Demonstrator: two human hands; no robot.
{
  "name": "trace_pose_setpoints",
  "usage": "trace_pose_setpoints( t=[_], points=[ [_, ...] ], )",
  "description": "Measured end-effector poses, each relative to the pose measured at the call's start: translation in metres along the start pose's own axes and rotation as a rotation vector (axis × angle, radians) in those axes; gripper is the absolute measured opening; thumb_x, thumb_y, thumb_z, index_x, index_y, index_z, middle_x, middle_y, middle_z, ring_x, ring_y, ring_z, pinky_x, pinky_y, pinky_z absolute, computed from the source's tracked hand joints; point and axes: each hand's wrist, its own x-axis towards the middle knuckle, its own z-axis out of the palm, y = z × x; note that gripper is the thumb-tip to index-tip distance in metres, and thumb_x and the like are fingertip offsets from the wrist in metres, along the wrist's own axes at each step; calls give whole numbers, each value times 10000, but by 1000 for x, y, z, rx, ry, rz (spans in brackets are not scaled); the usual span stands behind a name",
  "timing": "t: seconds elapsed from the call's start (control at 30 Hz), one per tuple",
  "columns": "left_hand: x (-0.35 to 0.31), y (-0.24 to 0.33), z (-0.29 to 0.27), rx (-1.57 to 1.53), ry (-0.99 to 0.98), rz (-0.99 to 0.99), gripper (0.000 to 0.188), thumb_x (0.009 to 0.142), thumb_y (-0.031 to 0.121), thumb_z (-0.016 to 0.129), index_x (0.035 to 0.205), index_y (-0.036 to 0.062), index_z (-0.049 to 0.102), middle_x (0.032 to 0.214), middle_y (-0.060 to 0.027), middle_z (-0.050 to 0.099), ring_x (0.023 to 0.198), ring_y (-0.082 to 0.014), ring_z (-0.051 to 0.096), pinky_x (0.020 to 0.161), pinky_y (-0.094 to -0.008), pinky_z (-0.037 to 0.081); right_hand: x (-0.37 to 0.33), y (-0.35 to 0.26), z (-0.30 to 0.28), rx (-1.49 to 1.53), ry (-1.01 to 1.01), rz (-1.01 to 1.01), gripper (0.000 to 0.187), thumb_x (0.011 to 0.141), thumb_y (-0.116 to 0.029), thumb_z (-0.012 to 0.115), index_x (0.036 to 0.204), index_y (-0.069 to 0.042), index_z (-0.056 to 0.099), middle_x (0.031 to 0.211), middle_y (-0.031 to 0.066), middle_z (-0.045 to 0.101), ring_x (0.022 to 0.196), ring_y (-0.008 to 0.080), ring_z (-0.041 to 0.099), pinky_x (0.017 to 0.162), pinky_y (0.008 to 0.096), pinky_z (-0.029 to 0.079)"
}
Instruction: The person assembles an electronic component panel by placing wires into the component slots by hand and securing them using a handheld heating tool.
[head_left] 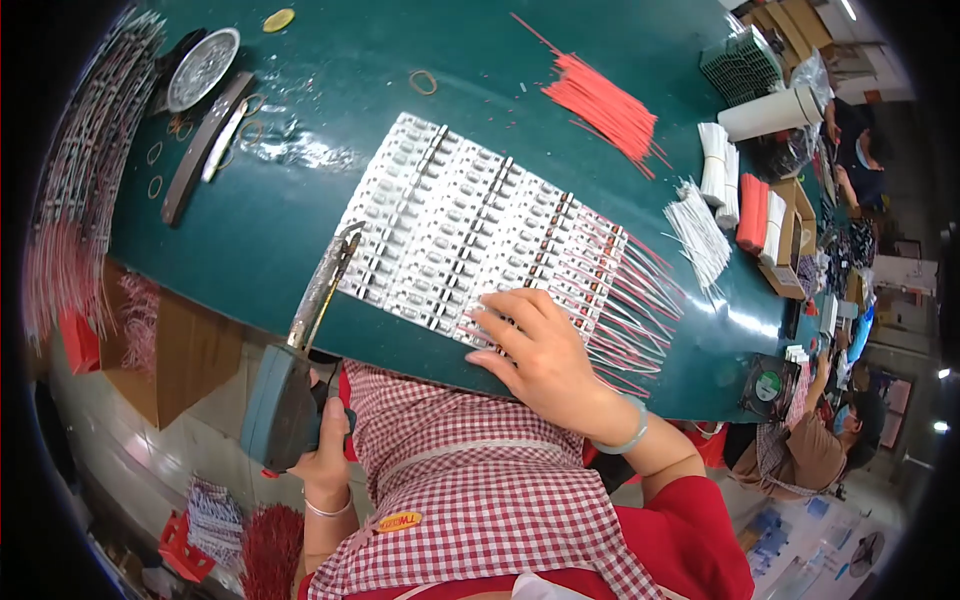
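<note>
My left hand (pixel 325 455) is closed around the grip of a blue-grey soldering gun (pixel 277 395). The gun's long metal nose points up, and its dark bent tip is over the left edge of a white circuit board panel (pixel 425 235). Rows of small components cover the panel, which lies slanted on the green table. Red and white wires (pixel 640 320) fan out from its right side. My right hand (pixel 548 355) rests on the panel's near edge with fingers spread, holding nothing. Whether the tip touches the board I cannot tell.
Loose red wires (pixel 605 105) lie at the far side of the green table (pixel 330 60). White wire bundles (pixel 712 165) and a cardboard box (pixel 795 235) are at right. A metal dish (pixel 204 70) and a dark curved bar (pixel 208 150) sit left. Co-workers are at far right.
</note>
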Motion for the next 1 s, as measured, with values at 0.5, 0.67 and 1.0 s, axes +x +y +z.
trace_pose_setpoints(
  t=[0.5, 0.67, 1.0],
  points=[
    [-3, 9, 16, 10, 19, -170, 454, 903, -50, 703, 1340, -81, 587, 1298, -166, 658, 1176, -246, 642, 1000, -358, 515, 121, 219, -42, -588, 431, 52, 238, 813, -73, 758, 1049, -47, 739, 984, 103, 675, 913, 296, 656, 755, 415, 558],
    [5, 0, 28, 73, 44, 3, 484, 876, -86, 692, 1341, -54, 563, 1224, -172, 677, 635, -101, 571, 504, -240, 466, 128, 217, -39, -574, 414, 38, 101, 851, -31, 688, 938, -52, 736, 911, 98, 639, 898, 287, 642, 721, 415, 544],
    [80, 83, -28, 370, 241, 405, 422, 876, -57, 665, 1293, -59, 596, 1021, -105, 684, 734, -123, 589, 737, -208, 486, 135, 217, -47, -615, 330, 76, 155, 800, 50, 639, 926, -40, 649, 921, 105, 623, 906, 299, 619, 748, 425, 534]
  ],
)
